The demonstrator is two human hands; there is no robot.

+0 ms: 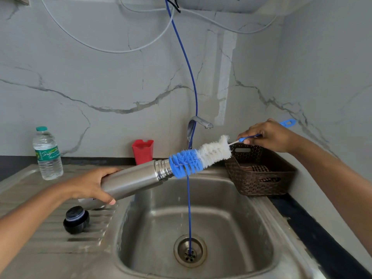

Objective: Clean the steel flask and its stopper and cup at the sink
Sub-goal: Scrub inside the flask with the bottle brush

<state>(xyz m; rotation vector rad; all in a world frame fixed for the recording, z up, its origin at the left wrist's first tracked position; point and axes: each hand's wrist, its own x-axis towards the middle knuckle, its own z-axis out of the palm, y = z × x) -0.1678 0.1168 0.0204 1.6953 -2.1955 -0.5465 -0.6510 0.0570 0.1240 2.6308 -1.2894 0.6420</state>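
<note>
— Hands first: what does each one hold?
— The left hand (90, 186) grips the steel flask (136, 178) round its lower body, with the fingers curled over the top and the thumb below. The right hand (267, 137) pinches the blue handle of the bottle brush (201, 156), at the right of the frame.
— Where is the flask?
— It is in the centre, held in the air above the left edge of the sink (251, 228). It lies almost flat, with the open mouth a little higher and pointing right. The blue bristles of the brush are at the mouth, and the white bristles are all outside.
— And the stopper?
— The black stopper (76, 219) stands on the ribbed drainboard (50, 244) at lower left, apart from the flask. Just below the left hand a steel piece (91, 204) shows, mostly hidden; I cannot tell if it is the cup.
— What else is around?
— A thin blue tube (189, 208) hangs down into the drain. The tap (199, 122) is at the wall behind. A water bottle (48, 154) stands at left, a red holder (142, 151) is behind the flask, and a brown basket (261, 178) is to the right of the sink.
</note>
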